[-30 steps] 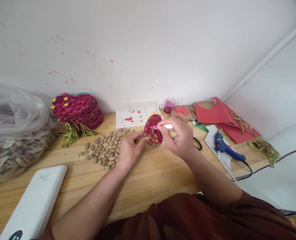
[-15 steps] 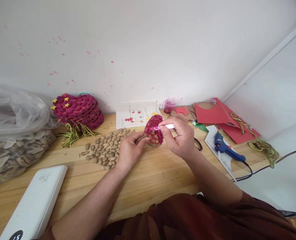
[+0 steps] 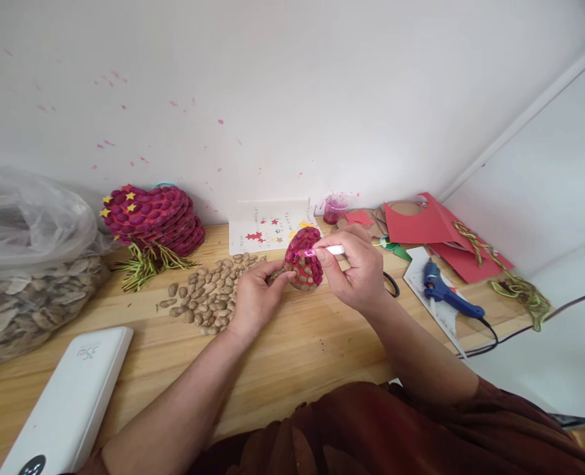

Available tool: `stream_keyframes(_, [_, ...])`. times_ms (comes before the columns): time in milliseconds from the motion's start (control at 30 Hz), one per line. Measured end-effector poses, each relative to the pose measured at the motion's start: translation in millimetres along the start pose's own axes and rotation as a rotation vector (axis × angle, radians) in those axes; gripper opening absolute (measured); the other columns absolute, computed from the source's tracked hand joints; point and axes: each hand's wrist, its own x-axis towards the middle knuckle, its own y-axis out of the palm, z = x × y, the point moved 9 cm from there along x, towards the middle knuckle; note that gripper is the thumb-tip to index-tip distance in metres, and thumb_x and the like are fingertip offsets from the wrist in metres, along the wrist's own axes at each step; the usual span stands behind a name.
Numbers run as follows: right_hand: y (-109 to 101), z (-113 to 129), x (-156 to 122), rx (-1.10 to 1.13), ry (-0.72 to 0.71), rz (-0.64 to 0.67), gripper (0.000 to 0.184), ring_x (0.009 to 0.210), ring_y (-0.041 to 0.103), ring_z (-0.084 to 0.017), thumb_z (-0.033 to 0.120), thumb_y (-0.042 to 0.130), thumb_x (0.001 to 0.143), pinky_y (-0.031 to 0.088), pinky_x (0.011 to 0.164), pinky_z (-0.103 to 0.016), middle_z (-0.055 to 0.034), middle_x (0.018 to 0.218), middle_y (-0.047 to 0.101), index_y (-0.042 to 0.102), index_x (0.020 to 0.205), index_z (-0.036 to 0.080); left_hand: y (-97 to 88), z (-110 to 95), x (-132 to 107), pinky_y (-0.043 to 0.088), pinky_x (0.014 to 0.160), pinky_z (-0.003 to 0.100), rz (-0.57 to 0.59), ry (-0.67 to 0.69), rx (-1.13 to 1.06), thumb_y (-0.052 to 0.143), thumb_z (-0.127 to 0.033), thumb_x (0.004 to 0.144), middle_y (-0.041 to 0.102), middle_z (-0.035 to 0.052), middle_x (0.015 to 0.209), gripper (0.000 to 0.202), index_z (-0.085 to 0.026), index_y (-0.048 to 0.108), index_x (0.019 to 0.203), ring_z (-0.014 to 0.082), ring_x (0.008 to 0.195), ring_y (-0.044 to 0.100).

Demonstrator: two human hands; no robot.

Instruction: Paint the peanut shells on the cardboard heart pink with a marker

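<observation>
My left hand (image 3: 258,293) grips the lower left edge of a round craft piece (image 3: 303,243) covered with peanuts. Much of it is painted magenta, while the peanuts toward its lower part still show brown on a red base. Pinched in my right hand (image 3: 355,272) is a white-handled paintbrush (image 3: 338,250), its pink-stained end against the painted peanuts. Loose unshelled peanuts (image 3: 212,297) lie spread on the table beside my left hand. Behind the piece is a white sheet (image 3: 243,231) with small red and yellow star shapes.
Finished magenta pieces (image 3: 156,214) with yellow stars and green yarn are stacked at back left. A bag of peanuts (image 3: 39,290) and a white power bank (image 3: 74,396) stand left. Rightward are a pink-stained cup (image 3: 334,211), red card (image 3: 411,227), a blue glue gun (image 3: 448,295) and yarn (image 3: 524,300).
The brush end shifts very slightly over the piece. Both hands keep almost the same place and grip, and the camera view moves a little.
</observation>
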Motion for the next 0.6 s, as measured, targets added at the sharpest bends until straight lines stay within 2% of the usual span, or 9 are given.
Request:
stream_keyframes(267, [5.8,7.9,-1.4,0.022,-0.028,0.066,0.010,0.081,0.065,-0.019,0.023,0.062,0.096,0.049,0.081,-0.040,-0.0010,0.082,0.077,0.067,0.089,0.025,-1.2,5.5,1.4,0.055,0.091,0.037,0.004,-0.082,-0.085,0.078,-0.038,0.080,0.084,0.0066,0.101,0.026,-0.019,0.085,0.097,0.0258,0.093,0.075])
stream_keyframes(467, [-1.2,6.4,-1.0,0.022,-0.029,0.016,0.007,0.080,0.064,-0.020,0.021,0.063,0.095,0.048,0.080,-0.040,-0.0014,0.080,0.075,0.067,0.090,0.023,2.3,12.8,1.9,0.054,0.095,0.038,0.034,-0.144,-0.177,0.079,-0.042,0.080,0.084,0.0075,0.102,0.031,-0.018,0.085,0.099,0.0262,0.096,0.075])
stream_keyframes(600, [3.3,4.1,-2.9,0.039,-0.027,0.041,0.007,0.083,0.065,-0.021,0.023,0.064,0.095,0.050,0.082,-0.040,-0.0015,0.082,0.076,0.069,0.091,0.024,3.5,17.7,0.9,0.056,0.092,0.038,0.035,-0.166,-0.205,0.080,-0.043,0.080,0.084,0.0075,0.098,0.032,-0.018,0.084,0.099,0.0260,0.093,0.075])
